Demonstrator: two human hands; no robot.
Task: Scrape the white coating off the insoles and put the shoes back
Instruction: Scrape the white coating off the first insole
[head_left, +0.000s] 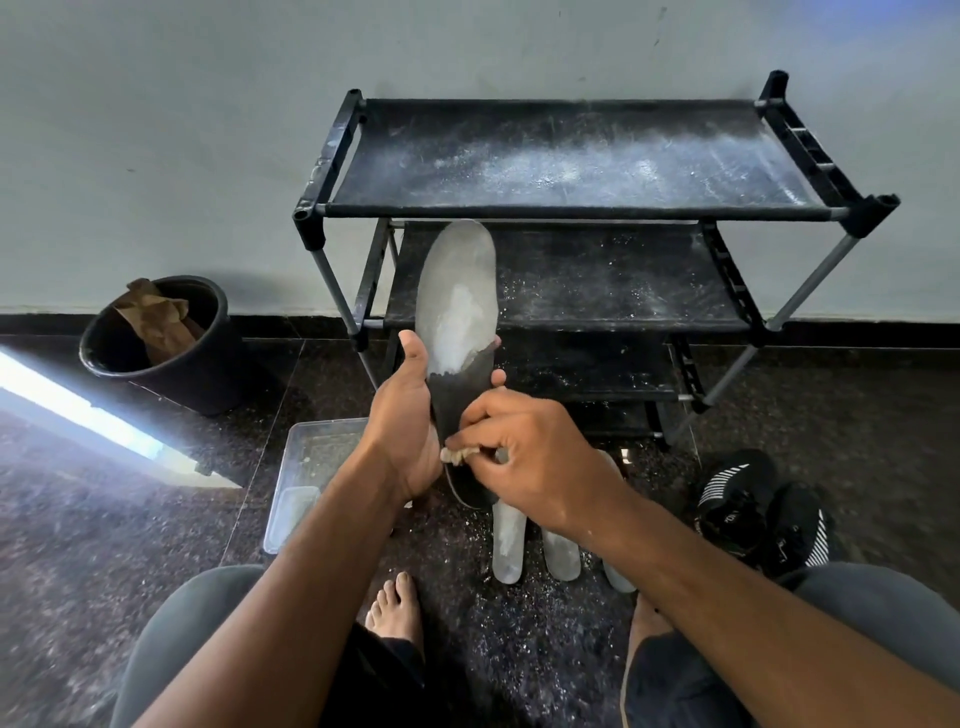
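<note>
My left hand (402, 415) grips a long insole (457, 291) and holds it upright before the shoe rack. The insole's upper part is grey-white with coating, and its lower part is bare black. My right hand (530, 447) pinches a small crumpled beige wad (457, 455) against the insole's lower end. Three more whitish insoles (508, 540) lie on the floor below my hands. A pair of black sneakers with white stripes (753, 514) stands on the floor at the right.
The black shoe rack (571, 156), dusted with white powder, stands against the wall. A black bucket (161, 343) with brown paper sits at the left. A clear plastic container (306, 478) lies on the dark floor beside my left forearm. My bare foot (395, 608) rests below.
</note>
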